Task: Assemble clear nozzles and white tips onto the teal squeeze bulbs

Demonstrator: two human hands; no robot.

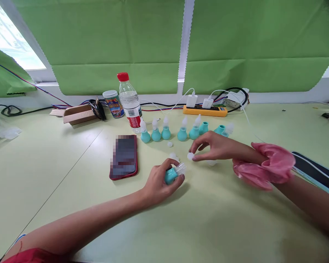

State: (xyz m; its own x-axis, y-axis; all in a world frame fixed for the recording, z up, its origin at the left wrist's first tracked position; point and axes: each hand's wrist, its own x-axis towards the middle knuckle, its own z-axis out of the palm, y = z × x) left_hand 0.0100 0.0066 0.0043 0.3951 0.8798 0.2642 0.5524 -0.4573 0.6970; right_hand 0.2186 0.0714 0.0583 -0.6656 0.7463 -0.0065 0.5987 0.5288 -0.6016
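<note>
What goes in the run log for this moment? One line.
left hand: holds teal bulb | right hand: pinches white cap | table: row of teal bulbs

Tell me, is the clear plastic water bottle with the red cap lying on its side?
No, the clear plastic water bottle stands upright on the pale green table, red cap on top.

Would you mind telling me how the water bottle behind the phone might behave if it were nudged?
The water bottle stands tall and narrow, so a push near its red cap would probably tip it. It looks clear and mostly empty, so likely light. Once on its round side, it may roll toward the teal bulbs.
</note>
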